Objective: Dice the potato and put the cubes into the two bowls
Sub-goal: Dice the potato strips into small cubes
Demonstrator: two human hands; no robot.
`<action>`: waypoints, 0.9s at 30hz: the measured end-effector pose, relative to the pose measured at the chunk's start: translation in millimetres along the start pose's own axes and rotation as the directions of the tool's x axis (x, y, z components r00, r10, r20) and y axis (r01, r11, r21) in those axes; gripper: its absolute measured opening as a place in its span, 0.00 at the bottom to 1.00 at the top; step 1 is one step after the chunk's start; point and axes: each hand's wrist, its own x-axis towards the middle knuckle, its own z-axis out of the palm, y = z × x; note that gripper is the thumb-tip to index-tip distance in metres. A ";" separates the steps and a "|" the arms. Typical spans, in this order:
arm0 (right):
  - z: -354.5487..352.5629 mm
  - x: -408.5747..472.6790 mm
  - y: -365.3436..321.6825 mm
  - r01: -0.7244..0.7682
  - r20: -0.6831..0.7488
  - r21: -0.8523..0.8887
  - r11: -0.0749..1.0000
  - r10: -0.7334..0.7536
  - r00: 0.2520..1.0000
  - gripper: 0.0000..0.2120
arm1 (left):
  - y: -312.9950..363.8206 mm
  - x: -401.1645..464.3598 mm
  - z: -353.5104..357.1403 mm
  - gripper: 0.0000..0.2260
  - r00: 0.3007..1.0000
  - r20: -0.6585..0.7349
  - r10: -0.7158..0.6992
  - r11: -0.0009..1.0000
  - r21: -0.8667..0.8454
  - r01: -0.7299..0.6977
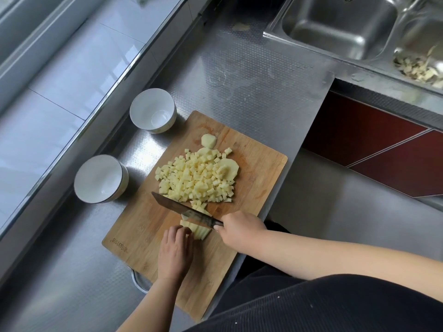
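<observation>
Under the left hand (176, 250), potato strips (200, 232) lie half hidden.

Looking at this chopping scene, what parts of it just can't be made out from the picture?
- Knife handle: head view, wrapped inside the right hand.
- Potato strips being cut: partly covered by the left hand and the blade, so how much is left uncut is unclear.
- Printed text on the cutting board: too small to read.
- Scraps in the sink: cut off by the right edge and blurred.
- Metal object under the board's near edge: mostly hidden by the board.
</observation>
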 end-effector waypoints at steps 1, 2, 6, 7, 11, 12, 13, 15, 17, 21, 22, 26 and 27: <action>0.6 -2.0 -3.0 0.012 0.001 -0.015 1.000 -0.012 1.000 0.19 | -0.9 -1.8 -0.4 0.16 1.000 -0.002 0.008 1.000 -0.001 -0.008; 1.6 -3.7 -5.7 0.022 0.005 -0.035 0.999 -0.022 1.000 0.19 | -2.0 -3.3 -0.9 0.16 1.000 -0.002 0.013 1.000 -0.003 -0.013; 5.6 -8.5 -13.2 0.056 0.027 -0.105 0.993 -0.053 0.998 0.18 | -4.2 -5.7 -1.0 0.17 1.000 -0.015 0.002 1.000 0.000 -0.002; 5.9 -9.0 -14.2 0.054 0.034 -0.112 0.992 -0.051 0.998 0.18 | -3.7 -5.1 -1.5 0.16 1.000 -0.019 0.000 1.000 0.001 0.000; 7.5 -9.4 -15.4 0.029 0.068 -0.127 0.992 -0.021 0.997 0.15 | -4.3 -2.4 -0.2 0.16 1.000 -0.024 -0.001 1.000 0.007 0.001; 8.6 -8.9 -15.6 0.021 0.076 -0.131 0.991 -0.011 0.997 0.15 | -4.8 -2.8 -0.1 0.16 1.000 -0.025 -0.004 1.000 0.009 0.004; 9.6 -7.6 -16.4 0.011 0.084 -0.139 0.990 0.000 0.996 0.14 | -5.6 -2.7 0.1 0.15 1.000 -0.026 -0.007 1.000 0.009 0.007; 12.9 -5.4 -17.9 -0.005 0.098 -0.161 0.987 0.021 0.995 0.13 | -5.9 -3.6 1.6 0.11 0.999 -0.041 -0.017 1.000 0.011 0.017; 16.7 -2.9 -17.9 -0.021 0.100 -0.185 0.982 0.040 0.994 0.12 | -6.1 -3.3 2.9 0.09 0.999 -0.048 -0.016 1.000 0.007 0.016; 25.9 1.0 -14.4 -0.047 0.123 -0.197 0.979 0.072 0.990 0.11 | -6.8 -3.7 4.4 0.07 0.999 -0.025 -0.020 1.000 0.005 0.021; 27.3 1.1 -13.3 -0.047 0.129 -0.197 0.979 0.073 0.989 0.11 | -6.2 -5.1 4.1 0.07 0.999 -0.019 -0.026 1.000 0.003 0.026; 19.7 3.3 -7.7 -0.087 0.133 -0.115 0.990 0.102 0.986 0.15 | -2.9 -3.6 -0.7 0.13 1.000 -0.007 0.012 1.000 0.001 -0.012; 17.2 4.8 -4.4 -0.115 0.145 -0.066 0.991 0.124 0.982 0.16 | -1.6 -3.2 -1.7 0.15 1.000 -0.001 0.011 1.000 -0.009 -0.011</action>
